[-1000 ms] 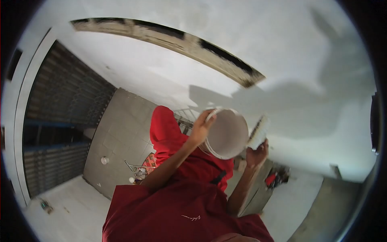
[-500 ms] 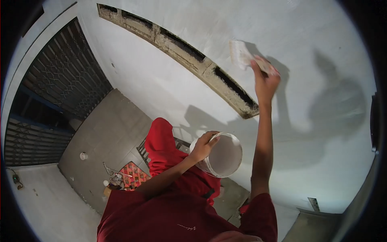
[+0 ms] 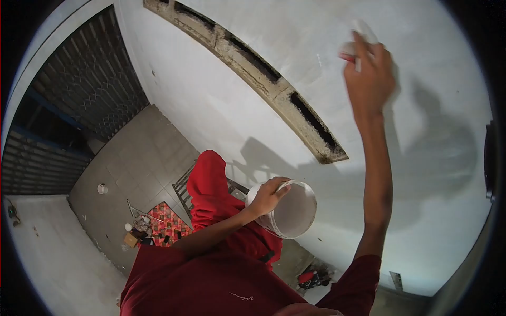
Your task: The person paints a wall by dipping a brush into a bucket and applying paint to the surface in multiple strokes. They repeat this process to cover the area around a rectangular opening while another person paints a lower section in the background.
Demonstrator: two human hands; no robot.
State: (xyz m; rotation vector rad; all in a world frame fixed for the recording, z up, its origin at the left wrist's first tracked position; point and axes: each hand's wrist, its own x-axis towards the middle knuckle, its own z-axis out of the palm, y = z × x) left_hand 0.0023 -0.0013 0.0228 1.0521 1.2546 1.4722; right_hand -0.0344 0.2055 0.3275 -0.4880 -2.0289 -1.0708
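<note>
A white bucket [image 3: 295, 210] is tilted with its mouth facing the wall, and my left hand [image 3: 269, 197] grips its rim from the left side. Its inside looks pale. Higher up, at the upper right, my right hand [image 3: 371, 73] is closed around a wide brush [image 3: 365, 30] held against the white wall [image 3: 427, 47]. The hand partly hides the brush, which is somewhat blurred. Left of that hand, a strip of rough, bare vent blocks [image 3: 274, 89] with dark slots runs diagonally across the wall.
Below me a slatted bench [image 3: 183, 190] stands by my red-trousered knee. On the tiled floor [image 3: 138, 142] are a small white pot [image 3: 102, 188], a red patterned mat [image 3: 168, 224] and assorted items. A folding metal gate [image 3: 79, 79] is at the left. More items [image 3: 315, 276] lie low on the right.
My right hand has moved up and right along the wall with the brush, and its wrist has turned. My left hand still holds the bucket. The view has shifted slightly.
</note>
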